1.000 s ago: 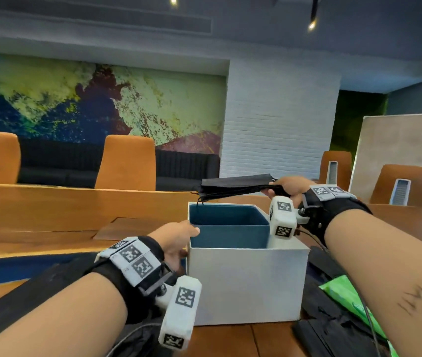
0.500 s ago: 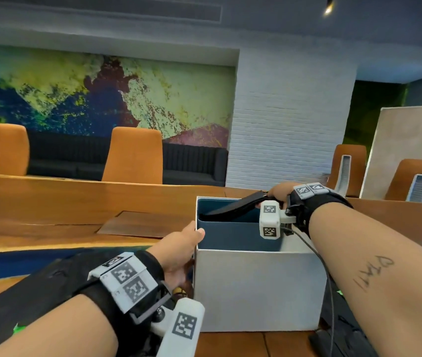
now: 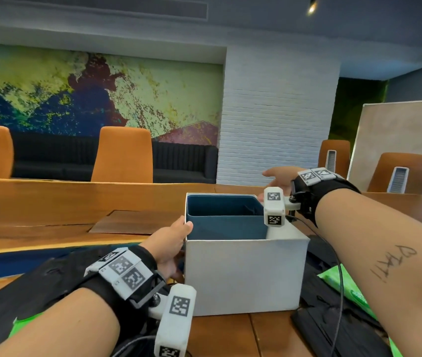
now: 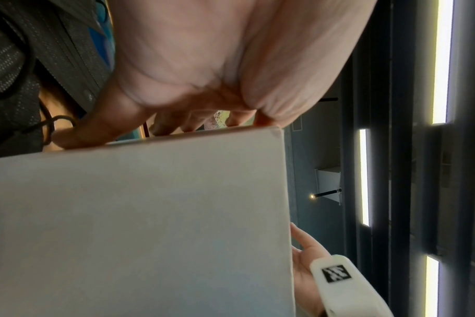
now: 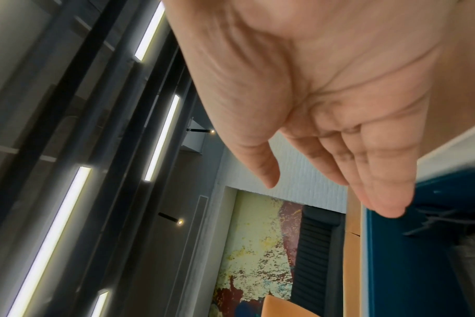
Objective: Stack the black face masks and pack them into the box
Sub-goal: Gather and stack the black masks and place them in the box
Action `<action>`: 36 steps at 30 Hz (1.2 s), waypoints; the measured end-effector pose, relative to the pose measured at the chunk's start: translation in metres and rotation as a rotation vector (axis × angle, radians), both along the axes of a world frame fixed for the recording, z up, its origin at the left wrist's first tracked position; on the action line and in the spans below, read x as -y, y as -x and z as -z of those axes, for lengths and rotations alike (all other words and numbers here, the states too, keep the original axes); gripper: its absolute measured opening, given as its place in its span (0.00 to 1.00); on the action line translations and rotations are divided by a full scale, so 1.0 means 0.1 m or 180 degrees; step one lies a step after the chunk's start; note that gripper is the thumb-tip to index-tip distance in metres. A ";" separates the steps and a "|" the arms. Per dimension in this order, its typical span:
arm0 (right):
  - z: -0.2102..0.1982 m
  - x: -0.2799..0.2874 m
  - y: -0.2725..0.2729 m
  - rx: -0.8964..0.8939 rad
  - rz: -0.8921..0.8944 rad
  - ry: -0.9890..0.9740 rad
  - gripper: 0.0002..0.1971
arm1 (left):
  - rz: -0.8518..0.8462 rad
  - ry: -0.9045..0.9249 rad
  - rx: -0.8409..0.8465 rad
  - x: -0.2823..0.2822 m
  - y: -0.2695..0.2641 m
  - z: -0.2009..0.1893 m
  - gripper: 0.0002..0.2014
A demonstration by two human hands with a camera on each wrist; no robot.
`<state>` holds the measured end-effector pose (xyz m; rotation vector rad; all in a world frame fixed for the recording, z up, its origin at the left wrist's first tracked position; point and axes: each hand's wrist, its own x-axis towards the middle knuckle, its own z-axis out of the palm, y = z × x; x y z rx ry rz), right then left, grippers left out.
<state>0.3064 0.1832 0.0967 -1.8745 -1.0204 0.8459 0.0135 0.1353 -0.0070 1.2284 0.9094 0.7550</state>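
The white box point(image 3: 243, 274) with a blue lining stands on the wooden table point(image 3: 50, 202) in front of me. My left hand point(image 3: 171, 243) presses flat against its left wall, thumb at the top corner; the left wrist view shows that hand point(image 4: 203, 85) along the box point(image 4: 136, 214) edge. My right hand point(image 3: 276, 176) hovers empty above the far right rim, fingers relaxed point(image 5: 339, 167). Black masks point(image 5: 448, 216) lie inside the box; only an ear loop point(image 3: 249, 209) shows from the head view.
More black masks lie loose on the table to the left point(image 3: 32, 287) and right point(image 3: 333, 331) of the box, with green packaging point(image 3: 346, 287) under the right ones. Orange chairs point(image 3: 122, 155) line the far side.
My right hand lowered the stack of black masks into the box and let go; it is now empty above the rim. The left hand stayed on the box.
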 end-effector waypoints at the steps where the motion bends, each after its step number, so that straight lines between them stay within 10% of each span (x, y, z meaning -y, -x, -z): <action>1: -0.06 0.08 0.04 -0.0058 -0.0047 -0.0004 0.28 | -0.0011 0.0040 0.0032 0.02 0.01 0.00 0.15; 9: -0.26 1.20 0.01 -0.0244 -0.0367 -0.0079 0.21 | -0.0407 -0.0996 -0.1221 0.20 0.10 -0.12 0.19; 18: 0.27 2.07 -0.03 0.0501 -0.0555 0.0729 0.18 | -0.1061 -0.2139 -0.1142 0.83 0.04 -0.39 0.09; 26: 0.55 2.39 -0.14 0.1069 -0.0528 0.1388 0.17 | 0.0608 -0.0094 -0.0891 1.42 -0.59 -0.12 0.20; 36: 0.91 2.35 -0.24 0.1549 -0.0608 0.2096 0.36 | 0.0798 0.0921 -0.1096 1.51 -1.36 0.20 0.36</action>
